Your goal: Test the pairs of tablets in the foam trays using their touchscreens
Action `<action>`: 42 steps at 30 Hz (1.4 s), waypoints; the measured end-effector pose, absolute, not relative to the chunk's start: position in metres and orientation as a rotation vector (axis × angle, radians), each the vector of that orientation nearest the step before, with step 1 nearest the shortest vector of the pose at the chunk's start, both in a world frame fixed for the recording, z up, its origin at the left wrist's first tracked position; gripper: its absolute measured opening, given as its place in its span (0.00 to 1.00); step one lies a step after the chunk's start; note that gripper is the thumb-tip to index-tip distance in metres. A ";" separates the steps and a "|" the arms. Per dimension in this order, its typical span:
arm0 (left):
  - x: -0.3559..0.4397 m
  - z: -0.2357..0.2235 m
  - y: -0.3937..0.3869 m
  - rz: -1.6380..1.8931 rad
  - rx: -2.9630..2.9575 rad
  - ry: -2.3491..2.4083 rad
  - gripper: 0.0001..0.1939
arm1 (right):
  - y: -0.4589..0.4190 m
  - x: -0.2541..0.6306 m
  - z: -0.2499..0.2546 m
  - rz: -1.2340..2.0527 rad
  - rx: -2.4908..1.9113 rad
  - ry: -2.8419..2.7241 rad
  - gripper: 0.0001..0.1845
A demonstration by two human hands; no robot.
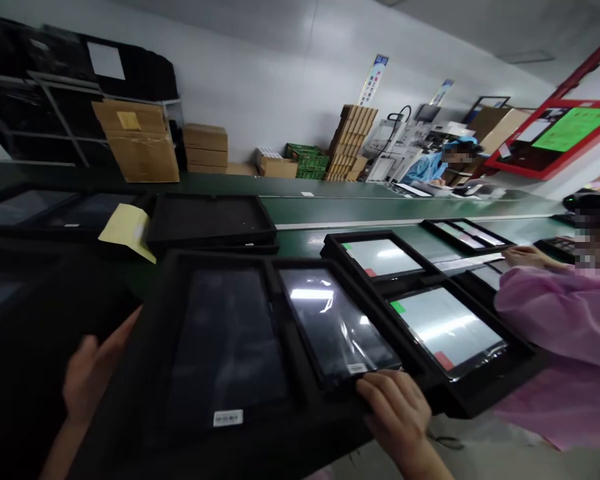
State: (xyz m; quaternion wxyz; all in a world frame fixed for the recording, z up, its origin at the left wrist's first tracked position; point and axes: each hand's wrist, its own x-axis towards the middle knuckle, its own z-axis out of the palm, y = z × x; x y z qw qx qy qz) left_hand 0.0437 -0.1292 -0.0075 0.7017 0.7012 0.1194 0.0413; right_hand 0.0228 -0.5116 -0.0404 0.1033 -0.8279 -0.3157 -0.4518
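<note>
A black foam tray is close in front of me, tilted, with two dark glossy display panels in its pockets. The left panel has a white barcode label near its lower edge; the right panel reflects the ceiling lights. My right hand curls its fingers over the tray's near right edge, beside the right panel's corner. At the tray's left side is my left hand, thumb raised and fingers against the side wall, their tips partly hidden and blurred.
To the right, another black tray holds two light panels with green and red tabs. A co-worker in a pink sleeve reaches over trays there. Behind lie a stacked black tray, yellow paper and the green bench.
</note>
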 end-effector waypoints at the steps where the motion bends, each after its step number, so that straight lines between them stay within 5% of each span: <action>1: 0.046 -0.011 -0.127 0.094 1.585 0.291 0.39 | -0.508 0.020 -0.045 -1.255 -2.461 -0.962 0.16; 6: 0.041 -0.028 -0.118 0.128 1.765 0.456 0.33 | -0.509 0.024 -0.054 -0.736 -2.348 -0.920 0.18; 10: 0.039 -0.003 -0.128 0.223 1.845 0.353 0.23 | -0.531 0.069 -0.064 -0.777 -2.651 -0.266 0.19; 15: 0.091 0.022 -0.172 -0.071 2.380 0.043 0.35 | -0.532 0.134 -0.090 -0.628 -2.789 -0.067 0.27; 21: 0.134 -0.023 -0.238 -0.347 2.798 -0.268 0.53 | -0.521 0.142 -0.096 -0.607 -2.790 -0.117 0.28; 42: 0.176 -0.041 -0.235 -0.052 2.991 -0.125 0.51 | -0.527 0.183 -0.113 -0.529 -2.601 -0.003 0.28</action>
